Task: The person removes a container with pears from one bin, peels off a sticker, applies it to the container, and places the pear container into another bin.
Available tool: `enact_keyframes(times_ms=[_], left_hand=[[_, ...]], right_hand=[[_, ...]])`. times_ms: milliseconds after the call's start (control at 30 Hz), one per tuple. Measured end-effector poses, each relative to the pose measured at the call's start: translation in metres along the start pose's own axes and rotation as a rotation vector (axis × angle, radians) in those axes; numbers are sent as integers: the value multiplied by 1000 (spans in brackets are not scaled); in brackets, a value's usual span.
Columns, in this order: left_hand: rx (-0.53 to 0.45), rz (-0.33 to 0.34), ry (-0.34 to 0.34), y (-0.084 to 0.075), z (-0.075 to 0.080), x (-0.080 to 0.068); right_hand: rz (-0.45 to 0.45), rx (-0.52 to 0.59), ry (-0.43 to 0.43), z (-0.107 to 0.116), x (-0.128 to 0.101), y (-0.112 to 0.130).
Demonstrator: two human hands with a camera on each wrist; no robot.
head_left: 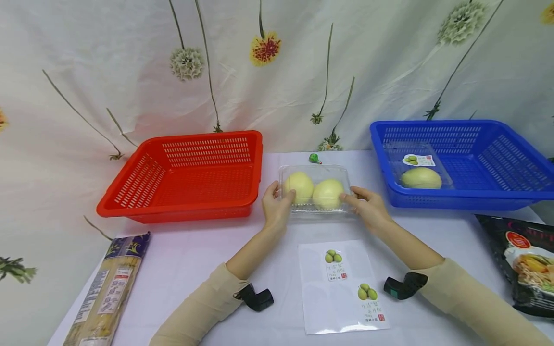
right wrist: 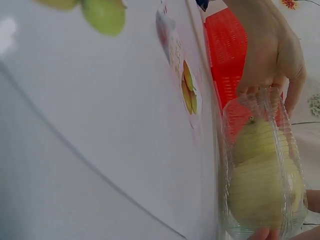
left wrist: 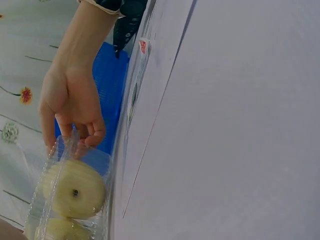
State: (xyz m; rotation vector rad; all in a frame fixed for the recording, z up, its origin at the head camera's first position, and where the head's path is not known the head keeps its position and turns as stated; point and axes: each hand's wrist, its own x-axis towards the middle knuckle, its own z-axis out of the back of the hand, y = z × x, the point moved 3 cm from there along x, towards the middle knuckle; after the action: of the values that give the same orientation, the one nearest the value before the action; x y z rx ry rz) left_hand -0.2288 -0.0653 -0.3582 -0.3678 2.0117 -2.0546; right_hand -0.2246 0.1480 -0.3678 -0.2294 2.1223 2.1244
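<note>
A clear plastic clamshell box (head_left: 314, 170) with two round, pale yellow fruits (head_left: 327, 193) inside lies on the table, its lid down over them. My left hand (head_left: 276, 204) grips its left end, thumb over the lid's front corner. At the right end, my right hand (head_left: 368, 207) holds the box the same way. In the left wrist view the right hand's fingers (left wrist: 95, 131) bend at the box's end. Close in front lies a white sticker sheet (head_left: 324, 307) bearing two printed fruit labels (head_left: 333, 265).
A red basket (head_left: 203, 211) stands at left. The blue basket (head_left: 459, 199) at right contains another clear box (head_left: 446, 180) with a label and fruit. A noodle packet (head_left: 114, 283) lies at left, a black food bag (head_left: 528, 259) at right. Behind the box sits a small green object (head_left: 315, 158).
</note>
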Motion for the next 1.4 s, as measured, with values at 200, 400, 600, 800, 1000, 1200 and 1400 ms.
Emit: enact_keyframes(times_ms=[200, 400, 600, 800, 1000, 1200, 1400], left_hand=[[30, 18, 31, 2, 2, 4], [155, -97, 103, -3, 7, 2], [238, -440, 138, -13, 15, -16], [239, -644, 328, -16, 22, -32], [465, -568, 859, -7, 19, -40], [850, -494, 1161, 3, 11, -48], [1045, -504, 1172, 4, 4, -52]], right_hand=[[13, -6, 22, 3, 1, 0], [74, -159, 55, 9, -4, 2], [199, -417, -14, 21, -20, 5], [369, -544, 172, 29, -38, -4], [506, -687, 399, 18, -48, -12], [539, -787, 515, 1, -50, -16], [555, -864, 586, -14, -48, -16]])
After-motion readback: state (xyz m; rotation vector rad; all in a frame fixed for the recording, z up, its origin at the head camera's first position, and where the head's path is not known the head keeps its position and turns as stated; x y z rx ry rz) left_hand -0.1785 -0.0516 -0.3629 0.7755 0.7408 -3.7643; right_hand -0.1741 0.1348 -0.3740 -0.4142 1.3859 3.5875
